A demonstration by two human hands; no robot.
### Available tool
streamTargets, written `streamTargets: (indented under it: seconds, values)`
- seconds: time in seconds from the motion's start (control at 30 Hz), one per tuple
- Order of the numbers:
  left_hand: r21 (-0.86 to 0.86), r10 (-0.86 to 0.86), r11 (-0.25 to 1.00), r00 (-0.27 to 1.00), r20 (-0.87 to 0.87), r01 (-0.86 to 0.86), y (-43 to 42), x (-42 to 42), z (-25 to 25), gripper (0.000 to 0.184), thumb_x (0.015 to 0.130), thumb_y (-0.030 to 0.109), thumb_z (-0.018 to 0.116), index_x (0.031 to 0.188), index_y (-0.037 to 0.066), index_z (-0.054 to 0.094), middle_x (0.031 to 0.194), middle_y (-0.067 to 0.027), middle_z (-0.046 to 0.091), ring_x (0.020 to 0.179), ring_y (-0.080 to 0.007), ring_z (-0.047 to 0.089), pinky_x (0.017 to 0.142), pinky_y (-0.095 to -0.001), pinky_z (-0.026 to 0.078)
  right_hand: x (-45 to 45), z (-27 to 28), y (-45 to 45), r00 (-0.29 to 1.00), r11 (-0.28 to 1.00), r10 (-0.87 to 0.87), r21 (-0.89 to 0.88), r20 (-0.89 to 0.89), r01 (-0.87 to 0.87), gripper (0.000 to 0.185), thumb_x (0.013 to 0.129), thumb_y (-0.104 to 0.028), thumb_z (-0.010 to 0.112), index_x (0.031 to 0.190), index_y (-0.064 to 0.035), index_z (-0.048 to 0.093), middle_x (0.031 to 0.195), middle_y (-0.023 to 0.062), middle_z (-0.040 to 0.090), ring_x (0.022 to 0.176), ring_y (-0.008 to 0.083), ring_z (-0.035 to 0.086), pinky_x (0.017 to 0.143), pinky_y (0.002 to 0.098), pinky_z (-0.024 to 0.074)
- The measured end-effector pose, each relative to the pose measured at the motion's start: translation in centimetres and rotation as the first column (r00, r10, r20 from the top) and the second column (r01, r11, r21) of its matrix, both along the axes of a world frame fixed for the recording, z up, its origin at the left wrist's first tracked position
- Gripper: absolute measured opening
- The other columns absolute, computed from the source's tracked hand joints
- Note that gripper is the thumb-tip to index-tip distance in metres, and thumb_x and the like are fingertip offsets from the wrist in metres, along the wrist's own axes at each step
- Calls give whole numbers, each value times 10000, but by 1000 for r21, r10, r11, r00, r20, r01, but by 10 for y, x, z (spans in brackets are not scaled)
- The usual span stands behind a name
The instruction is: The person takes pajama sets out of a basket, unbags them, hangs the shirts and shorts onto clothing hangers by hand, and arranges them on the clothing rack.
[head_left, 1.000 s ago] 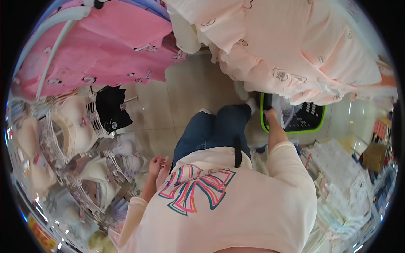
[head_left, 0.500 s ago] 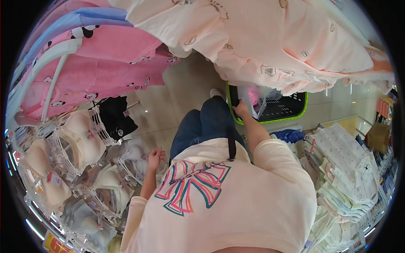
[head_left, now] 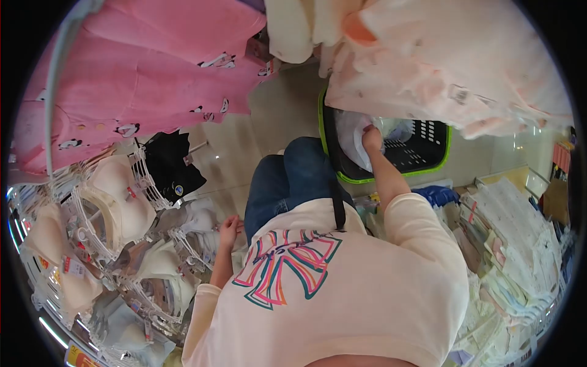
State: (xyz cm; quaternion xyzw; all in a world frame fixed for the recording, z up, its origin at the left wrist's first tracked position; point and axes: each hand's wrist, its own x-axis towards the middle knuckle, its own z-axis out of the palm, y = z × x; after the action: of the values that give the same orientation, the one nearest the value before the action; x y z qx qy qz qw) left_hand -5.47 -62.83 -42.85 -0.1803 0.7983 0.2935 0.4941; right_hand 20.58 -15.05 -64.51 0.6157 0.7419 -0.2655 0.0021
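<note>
A black basket with a green rim (head_left: pixel 449 150) sits on the floor at upper centre right, partly covered by hanging clothes. My right hand (head_left: pixel 372 139) is inside it, at a clear plastic bag (head_left: pixel 350 136); its fingers look closed, but what they grip is too small to make out. My left hand (head_left: pixel 230 231) hangs beside my left hip with its fingers curled, near racks of bras, and whether it holds anything is unclear.
Pink printed clothes (head_left: pixel 140 79) hang at upper left, pale peach ones (head_left: pixel 428 61) at upper right. Bras on hangers (head_left: pixel 122 196) and a black garment (head_left: pixel 173 165) fill the left side. Folded pale clothes (head_left: pixel 513 238) and a blue bundle (head_left: pixel 436 195) lie at right.
My right hand has moved from the basket's near-left rim to the plastic bag inside. The basket stood farther right a second ago. My left hand stays by my hip.
</note>
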Motion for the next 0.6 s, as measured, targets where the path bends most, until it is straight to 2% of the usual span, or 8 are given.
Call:
streamTargets:
  seconds: [0.03, 0.07, 0.1, 0.2, 0.3, 0.37, 0.43, 0.6]
  values:
    - [-24, -5, 1000, 1000, -27, 5, -1, -2, -9, 292, 895, 291, 547, 1103, 86, 565, 863, -38, 634, 689, -110, 593, 594, -248, 444, -2, -35, 9, 998, 969, -1, -246, 57, 15, 163, 777, -86, 493, 774, -43, 650, 874, 184, 649, 853, 311, 631, 740, 427, 490]
    - [-25, 9, 1000, 999, -36, -10, -6, -5, -25, 290, 895, 292, 548, 1096, 84, 570, 864, -35, 633, 689, -111, 592, 594, -247, 444, -3, -73, 19, 993, 880, 17, -474, 116, 40, 172, 781, -100, 492, 771, -46, 655, 886, 183, 651, 861, 302, 633, 739, 425, 490]
    - [-36, 20, 999, 999, -37, -22, -15, -6, -35, 288, 894, 293, 548, 1089, 82, 575, 864, -33, 632, 689, -112, 591, 595, -246, 445, -7, -84, 18, 983, 731, 50, -677, 179, 86, 182, 785, -114, 490, 768, -49, 659, 897, 181, 654, 870, 294, 635, 738, 423, 491]
    - [-42, -3, 999, 1000, -26, 2, -26, -9, -57, 287, 895, 290, 543, 1084, 78, 577, 867, -25, 628, 686, -114, 586, 603, -249, 449, -10, -112, 13, 955, 834, 175, -552, 241, -14, 245, 783, -186, 500, 757, -14, 673, 907, 191, 658, 923, 291, 628, 836, 418, 465]
    - [-56, -56, 997, 998, -8, 55, -21, -16, -58, 285, 895, 287, 540, 1085, 77, 575, 877, -27, 627, 697, -116, 586, 612, -255, 451, -10, -134, -7, 868, 823, 404, -529, 288, -207, 391, 752, -260, 531, 1010, 19, 626, 1020, 233, 618, 1047, 340, 566, 940, 427, 405]
    - [-71, -74, 995, 997, -7, 73, -21, -26, -64, 292, 894, 287, 539, 1092, 74, 568, 886, -33, 628, 715, -121, 593, 615, -257, 453, -31, -87, -18, 908, 890, 281, -438, 309, -127, 664, 749, -263, 520, 1339, -16, 340, 1273, 274, 439, 1224, 391, 398, 1033, 420, 311]
    - [-64, -101, 993, 994, -49, 98, -19, -38, -65, 293, 902, 287, 527, 1102, 76, 554, 916, -52, 632, 760, -144, 609, 624, -272, 465, -42, -70, -24, 942, 843, 125, -534, 311, 64, 834, 731, -239, 568, 1407, 10, 146, 1453, 246, 131, 1331, 447, 132, 1069, 452, 255]
    - [-88, -89, 993, 989, -120, 79, -19, -48, -84, 297, 904, 285, 522, 1110, 72, 543, 912, -62, 642, 761, -153, 621, 611, -276, 460, -37, -134, -21, 902, 840, 163, -536, 399, 86, 696, 778, -210, 497, 1383, -20, 210, 1418, 219, 218, 1292, 416, 231, 1035, 467, 294]
